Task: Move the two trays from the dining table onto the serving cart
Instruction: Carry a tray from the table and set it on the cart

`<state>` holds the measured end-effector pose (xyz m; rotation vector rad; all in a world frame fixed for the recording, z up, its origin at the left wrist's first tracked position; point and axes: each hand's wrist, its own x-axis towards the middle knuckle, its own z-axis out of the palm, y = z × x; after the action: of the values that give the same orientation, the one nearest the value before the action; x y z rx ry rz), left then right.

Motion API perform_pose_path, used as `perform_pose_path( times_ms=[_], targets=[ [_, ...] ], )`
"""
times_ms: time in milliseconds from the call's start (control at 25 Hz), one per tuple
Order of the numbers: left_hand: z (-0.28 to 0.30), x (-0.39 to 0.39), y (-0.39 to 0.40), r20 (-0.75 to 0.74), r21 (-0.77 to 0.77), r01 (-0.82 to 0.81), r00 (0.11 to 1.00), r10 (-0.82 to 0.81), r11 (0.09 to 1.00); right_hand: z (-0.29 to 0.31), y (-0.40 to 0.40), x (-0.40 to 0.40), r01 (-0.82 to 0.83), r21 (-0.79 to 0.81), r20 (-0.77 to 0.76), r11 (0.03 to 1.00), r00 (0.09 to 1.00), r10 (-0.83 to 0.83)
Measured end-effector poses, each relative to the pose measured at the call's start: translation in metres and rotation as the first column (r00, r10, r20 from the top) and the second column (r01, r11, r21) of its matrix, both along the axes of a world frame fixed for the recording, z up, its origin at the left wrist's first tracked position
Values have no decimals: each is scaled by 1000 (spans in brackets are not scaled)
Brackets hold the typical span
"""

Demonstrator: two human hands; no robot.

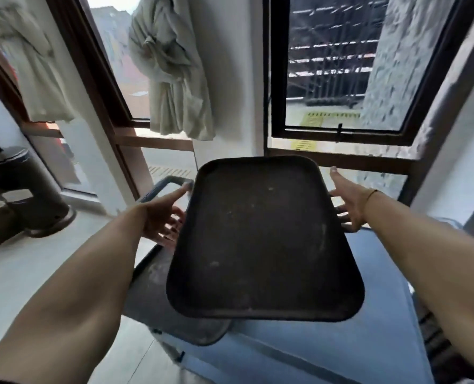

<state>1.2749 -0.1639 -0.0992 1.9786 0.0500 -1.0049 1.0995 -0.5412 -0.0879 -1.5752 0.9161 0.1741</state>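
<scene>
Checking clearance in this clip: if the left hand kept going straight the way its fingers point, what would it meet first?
Probably the cart handle: the left hand points forward along the edge of the top tray, fingertip near that bar. Depth is unclear.

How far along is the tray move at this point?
Nearly finished. One dark tray already lies on the blue serving cart. The second tray sits on or just above it, skewed, with the left hand and right hand open at its sides. Only letting go and perhaps squaring it remains.

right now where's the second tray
Centre of the head view, the lower tray lies on the cart under the top tray, peeking out left.
</scene>
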Motion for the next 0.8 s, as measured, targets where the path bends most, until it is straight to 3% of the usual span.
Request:
perform_pose_path(
  times_ms=[440,800],
  targets=[
    [-54,-1,-142,-145,-14,393,909,-391,919,-58,-72,-112,420,12,-96,907,904,-417],
    [-124,-26,-176,-199,58,438,886,-419,897,-128,-83,-139,498,-25,-210,867,845,-492]
  ],
)
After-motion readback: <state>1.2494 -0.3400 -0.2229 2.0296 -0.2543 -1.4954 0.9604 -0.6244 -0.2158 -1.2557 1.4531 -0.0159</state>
